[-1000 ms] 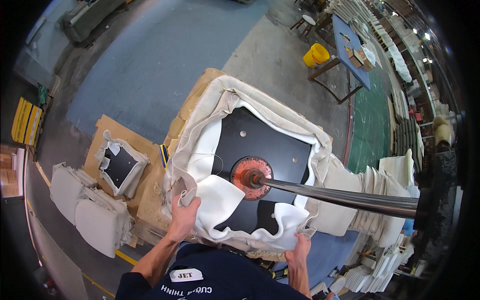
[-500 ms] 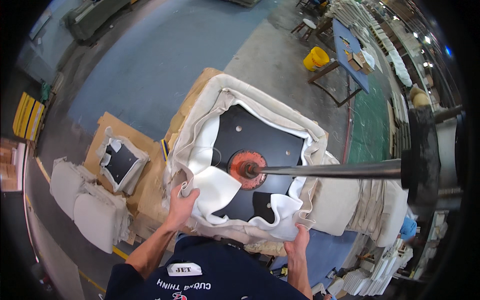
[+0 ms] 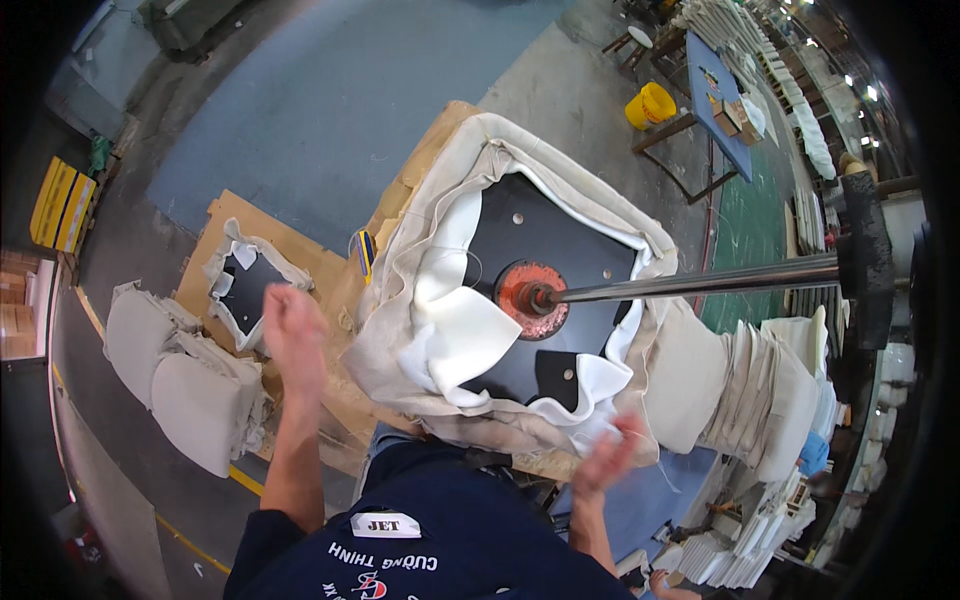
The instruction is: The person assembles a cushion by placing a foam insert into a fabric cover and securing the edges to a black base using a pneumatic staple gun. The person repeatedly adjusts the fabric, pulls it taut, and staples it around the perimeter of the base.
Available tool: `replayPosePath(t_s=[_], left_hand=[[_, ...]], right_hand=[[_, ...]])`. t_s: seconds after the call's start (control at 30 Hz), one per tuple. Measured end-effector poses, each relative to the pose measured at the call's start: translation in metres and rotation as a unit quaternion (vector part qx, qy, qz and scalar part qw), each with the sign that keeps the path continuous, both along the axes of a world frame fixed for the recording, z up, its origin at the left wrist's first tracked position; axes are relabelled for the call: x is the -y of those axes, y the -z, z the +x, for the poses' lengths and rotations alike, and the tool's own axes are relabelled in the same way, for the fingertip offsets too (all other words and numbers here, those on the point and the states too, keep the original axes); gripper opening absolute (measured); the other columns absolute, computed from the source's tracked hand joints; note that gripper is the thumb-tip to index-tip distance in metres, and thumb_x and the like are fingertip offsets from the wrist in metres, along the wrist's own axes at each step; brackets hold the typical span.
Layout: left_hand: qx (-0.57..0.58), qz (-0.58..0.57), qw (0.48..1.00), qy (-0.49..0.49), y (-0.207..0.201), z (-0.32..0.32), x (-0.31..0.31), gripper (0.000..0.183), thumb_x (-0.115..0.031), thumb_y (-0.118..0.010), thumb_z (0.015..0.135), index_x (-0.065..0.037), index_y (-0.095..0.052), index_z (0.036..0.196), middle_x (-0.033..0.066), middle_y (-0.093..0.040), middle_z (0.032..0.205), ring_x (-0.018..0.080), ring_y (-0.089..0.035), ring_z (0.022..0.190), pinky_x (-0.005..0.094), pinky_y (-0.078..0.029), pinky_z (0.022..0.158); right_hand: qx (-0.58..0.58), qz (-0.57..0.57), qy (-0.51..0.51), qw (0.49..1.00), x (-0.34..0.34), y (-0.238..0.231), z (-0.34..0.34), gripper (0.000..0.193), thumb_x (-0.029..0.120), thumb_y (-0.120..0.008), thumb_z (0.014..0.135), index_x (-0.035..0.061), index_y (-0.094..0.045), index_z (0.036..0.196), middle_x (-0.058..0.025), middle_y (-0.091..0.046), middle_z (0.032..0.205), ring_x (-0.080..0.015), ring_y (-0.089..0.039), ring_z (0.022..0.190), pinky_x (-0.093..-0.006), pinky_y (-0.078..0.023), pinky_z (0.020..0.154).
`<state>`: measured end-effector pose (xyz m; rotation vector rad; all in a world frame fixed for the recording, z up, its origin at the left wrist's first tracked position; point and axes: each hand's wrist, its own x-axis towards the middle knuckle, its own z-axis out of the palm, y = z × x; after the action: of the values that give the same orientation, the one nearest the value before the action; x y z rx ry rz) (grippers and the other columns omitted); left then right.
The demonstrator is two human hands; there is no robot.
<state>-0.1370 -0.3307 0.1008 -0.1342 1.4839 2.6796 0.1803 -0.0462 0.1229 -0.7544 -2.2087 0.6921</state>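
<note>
A cushion seat (image 3: 560, 150) in pale beige fabric lies underside up, its cover gathered round a black board (image 3: 570, 235). A round orange press foot (image 3: 540, 325) on a metal shaft (image 3: 700, 284) sits on the board. White padding (image 3: 470, 330) folds inward at the near left. My left hand (image 3: 295, 330) is raised off the cushion to its left, apart from the cover and blurred. My right hand (image 3: 608, 455), also blurred, is at the near right corner; whether it touches the fabric I cannot tell. A thin thread (image 3: 668, 478) dangles beside that corner.
At left, a smaller padded piece (image 3: 245, 290) lies on brown board (image 3: 205, 265), with stacked beige cushions (image 3: 205, 415) nearer. More beige covers (image 3: 750, 390) stand at right. A blue-and-yellow tool (image 3: 365, 255) lies by the cushion. Farther back are a yellow bucket (image 3: 650, 106) and blue-topped table (image 3: 715, 100).
Both hands have let go of the cover's near edge. My left hand has risen up and left; my right hand stays near its corner. The view has shifted slightly.
</note>
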Motion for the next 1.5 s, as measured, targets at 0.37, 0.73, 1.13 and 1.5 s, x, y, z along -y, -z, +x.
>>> replayPosePath(t_s=[0.37, 0.73, 1.13, 1.5], left_hand=[[-0.003, -0.63, 0.769, 0.102, 0.166, -0.086, -0.048, 0.05, -0.037, -0.069, 0.095, -0.004, -0.061, 0.131, 0.0173, -0.065, 0.11, 0.0348, -0.063, 0.102, 0.0452, -0.05, 0.089], [-0.058, -0.57, 0.82, -0.013, 0.206, -0.137, -0.061, 0.043, -0.031, -0.066, 0.099, 0.004, -0.059, 0.123, 0.0233, -0.065, 0.116, 0.0384, -0.063, 0.11, 0.0485, -0.048, 0.095], [-0.037, -0.095, 0.994, -0.028, -0.026, -0.184, -0.012, 0.032, -0.034, -0.056, 0.106, -0.01, -0.056, 0.127, 0.0002, -0.053, 0.091, 0.0086, -0.048, 0.063, 0.0242, -0.038, 0.05], [0.074, 0.294, 0.953, 0.01, -0.085, 0.033, -0.041, 0.031, -0.044, -0.05, 0.105, -0.014, -0.054, 0.102, 0.0013, -0.052, 0.08, 0.0155, -0.052, 0.07, 0.0335, -0.047, 0.071]], right_hand=[[0.299, 0.051, -0.144, 0.942, 0.051, 0.126, -0.096, 0.023, 0.016, -0.063, 0.087, 0.0058, -0.065, 0.108, -0.0122, -0.057, 0.106, -0.0316, -0.051, 0.097, -0.0462, -0.034, 0.081], [0.271, 0.061, -0.134, 0.951, 0.054, 0.118, -0.109, 0.022, 0.014, -0.065, 0.08, 0.0074, -0.065, 0.102, -0.0099, -0.057, 0.098, -0.0303, -0.051, 0.088, -0.0454, -0.032, 0.077], [0.231, 0.082, -0.111, 0.963, 0.051, 0.123, -0.099, 0.023, 0.017, -0.067, 0.082, 0.0092, -0.067, 0.103, -0.0071, -0.057, 0.095, -0.028, -0.053, 0.088, -0.045, -0.035, 0.076], [0.004, -0.104, -0.177, 0.979, 0.085, 0.08, -0.023, 0.024, 0.013, -0.067, 0.094, 0.0044, -0.072, 0.116, -0.0111, -0.068, 0.098, -0.0292, -0.065, 0.09, -0.0417, -0.051, 0.079]])
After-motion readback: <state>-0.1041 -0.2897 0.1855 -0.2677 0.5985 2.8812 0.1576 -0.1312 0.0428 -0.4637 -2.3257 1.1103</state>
